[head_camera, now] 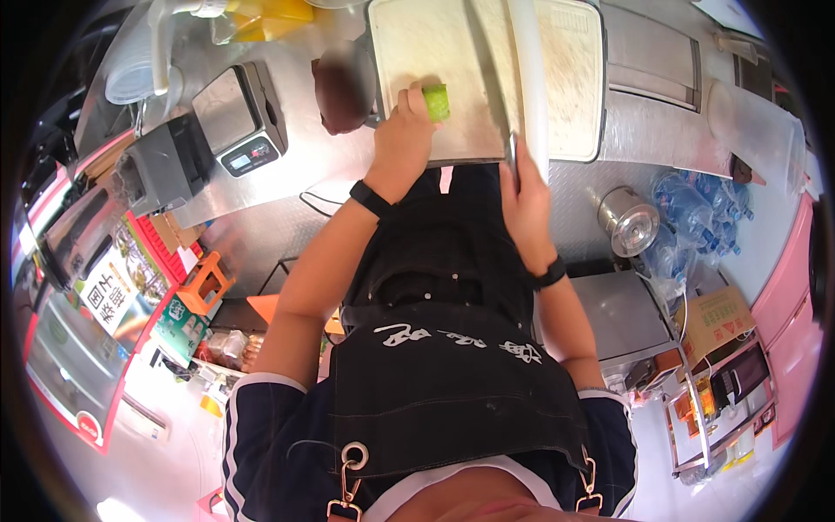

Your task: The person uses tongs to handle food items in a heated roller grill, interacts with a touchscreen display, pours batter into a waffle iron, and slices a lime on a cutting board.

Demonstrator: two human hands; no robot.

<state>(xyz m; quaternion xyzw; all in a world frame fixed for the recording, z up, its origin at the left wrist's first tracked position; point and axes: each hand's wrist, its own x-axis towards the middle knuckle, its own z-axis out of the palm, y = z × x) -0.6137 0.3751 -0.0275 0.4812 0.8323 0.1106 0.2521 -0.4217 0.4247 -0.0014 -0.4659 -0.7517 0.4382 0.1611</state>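
Note:
Over the left part of a pale cutting board (456,140), my left hand (408,127) holds a short green piece of fruit or vegetable (436,102) between its fingers. To the right, my right hand (527,202) grips the metal handle of a long knife (512,156) near the board's front edge. The knife's narrow dark blade appears to run up the board, away from my body, apart from the green piece. A long white strip (531,78) crosses the board just right of the knife; what it is I cannot tell.
Left of the board, a blurred dark brown object (344,88), a digital scale (225,114) and a dark grey machine (163,160) stand on the steel counter (306,156). A yellow bag (271,19) lies behind. Lower right are a steel pot (629,222) and several plastic bottles (691,202).

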